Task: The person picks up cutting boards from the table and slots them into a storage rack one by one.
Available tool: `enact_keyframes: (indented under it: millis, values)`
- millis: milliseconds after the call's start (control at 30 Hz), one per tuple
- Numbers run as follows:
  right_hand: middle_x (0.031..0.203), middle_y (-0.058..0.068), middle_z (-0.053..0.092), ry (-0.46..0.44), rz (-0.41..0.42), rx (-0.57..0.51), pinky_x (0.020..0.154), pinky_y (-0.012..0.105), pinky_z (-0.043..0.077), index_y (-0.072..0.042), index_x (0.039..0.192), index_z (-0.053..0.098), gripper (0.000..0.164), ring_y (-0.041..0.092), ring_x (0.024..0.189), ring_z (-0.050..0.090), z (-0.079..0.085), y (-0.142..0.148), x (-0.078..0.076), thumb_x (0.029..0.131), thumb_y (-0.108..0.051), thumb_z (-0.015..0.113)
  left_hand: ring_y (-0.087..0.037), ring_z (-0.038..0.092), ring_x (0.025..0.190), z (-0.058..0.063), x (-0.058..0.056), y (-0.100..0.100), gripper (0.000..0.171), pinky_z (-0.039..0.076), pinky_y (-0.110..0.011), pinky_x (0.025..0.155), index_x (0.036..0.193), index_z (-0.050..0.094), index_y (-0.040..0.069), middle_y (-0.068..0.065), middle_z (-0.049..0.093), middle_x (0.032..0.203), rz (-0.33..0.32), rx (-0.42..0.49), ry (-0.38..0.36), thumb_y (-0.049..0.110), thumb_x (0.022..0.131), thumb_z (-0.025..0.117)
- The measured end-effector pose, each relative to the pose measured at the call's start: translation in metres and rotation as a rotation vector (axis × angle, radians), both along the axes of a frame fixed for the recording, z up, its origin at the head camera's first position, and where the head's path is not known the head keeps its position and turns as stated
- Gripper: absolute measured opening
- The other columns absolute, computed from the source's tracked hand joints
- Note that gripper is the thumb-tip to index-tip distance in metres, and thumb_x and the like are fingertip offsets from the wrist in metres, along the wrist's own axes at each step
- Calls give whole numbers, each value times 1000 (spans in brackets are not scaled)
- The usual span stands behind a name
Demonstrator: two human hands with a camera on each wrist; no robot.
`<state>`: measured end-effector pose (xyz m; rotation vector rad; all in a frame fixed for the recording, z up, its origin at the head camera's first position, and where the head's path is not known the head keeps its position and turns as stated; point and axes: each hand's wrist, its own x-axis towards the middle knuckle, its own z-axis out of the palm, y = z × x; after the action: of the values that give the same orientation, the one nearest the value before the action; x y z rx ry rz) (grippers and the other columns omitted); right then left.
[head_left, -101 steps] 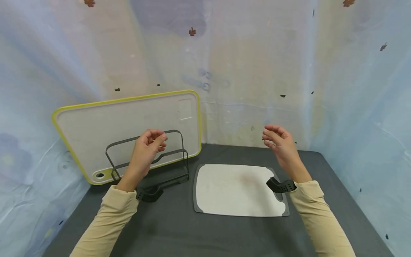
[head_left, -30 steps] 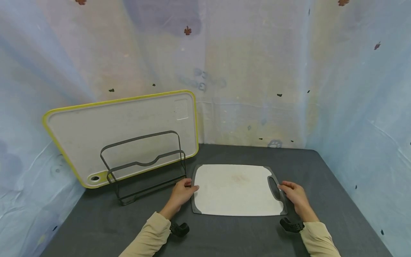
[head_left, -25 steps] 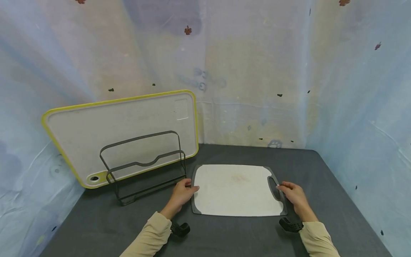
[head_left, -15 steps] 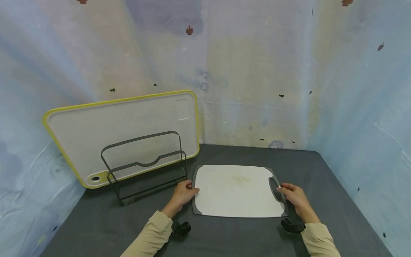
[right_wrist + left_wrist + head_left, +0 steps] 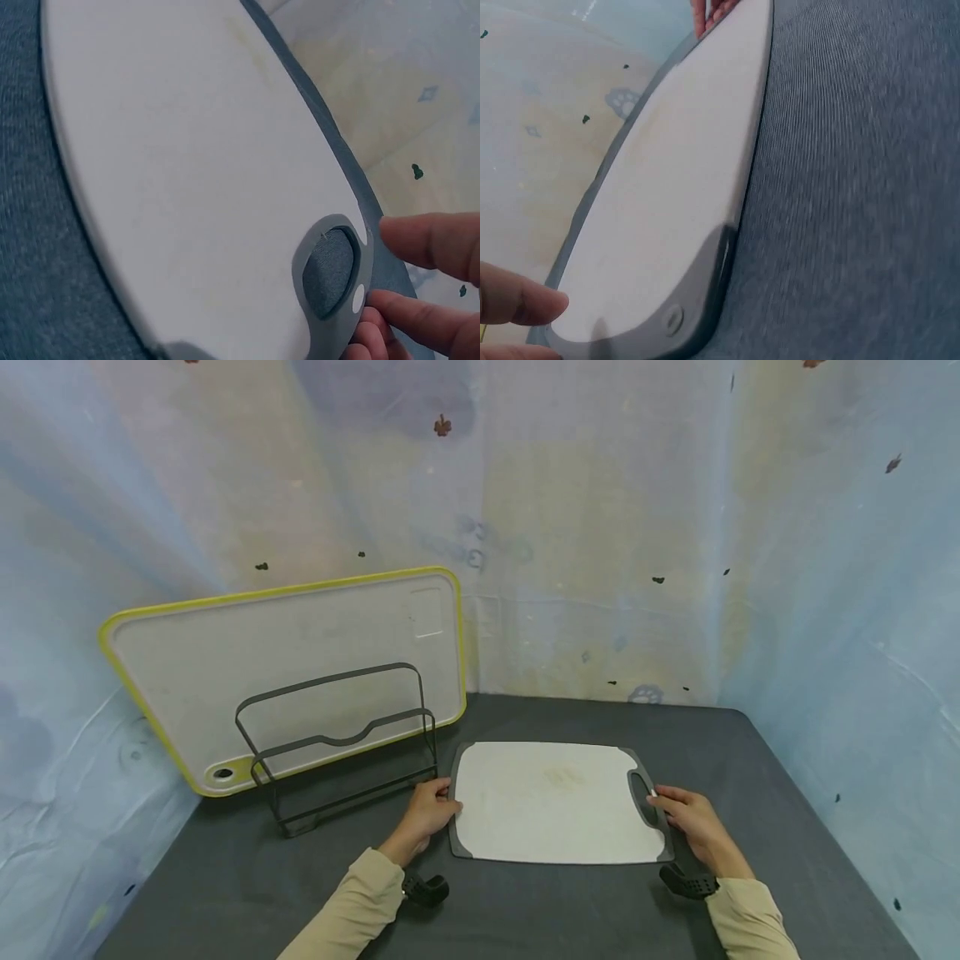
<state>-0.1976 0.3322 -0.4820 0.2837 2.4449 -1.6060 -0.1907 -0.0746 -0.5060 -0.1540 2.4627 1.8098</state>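
Observation:
A white cutting board with grey corners and a grey handle end lies flat on the dark table. My left hand holds its left edge, thumb at the rim; the left wrist view shows the fingertips overlapping that edge. At the other end my right hand holds the board beside its oval handle hole. The right wrist view shows several fingers curled against the outer edge, with one digit raised above it. Parts of the fingers are hidden below the board's edges.
Left of the board stands a dark wire rack, close to my left hand. Behind it a large white cutting board with a yellow rim leans upright against the patterned cloth wall. Dark table surface stretches in front.
Both hands were raised over the table 3.4 seconds ago and have come down to the ends of the white-and-grey cutting board. Over the last second they have barely moved.

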Motion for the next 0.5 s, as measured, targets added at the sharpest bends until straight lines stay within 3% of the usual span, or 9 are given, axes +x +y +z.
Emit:
enact_keyframes:
  millis: [233, 500]
  values:
    - [147, 35, 26, -5, -23, -61, 106, 57, 25, 18, 142, 28, 59, 44, 133, 29, -6, 2, -2, 99, -14, 53, -34, 49, 101, -2, -1, 1, 56, 45, -44, 86, 131, 46, -19, -25, 50, 115, 1, 45, -5, -8, 78, 60]
    - [146, 35, 27, 18, -39, -61, 105, 54, 29, 18, 143, 26, 58, 44, 132, 31, -13, 5, -3, 100, -12, 52, -37, 47, 108, -4, -1, 1, 54, 44, -47, 91, 131, 45, -18, -28, 46, 121, 22, 140, -29, -13, 78, 56]
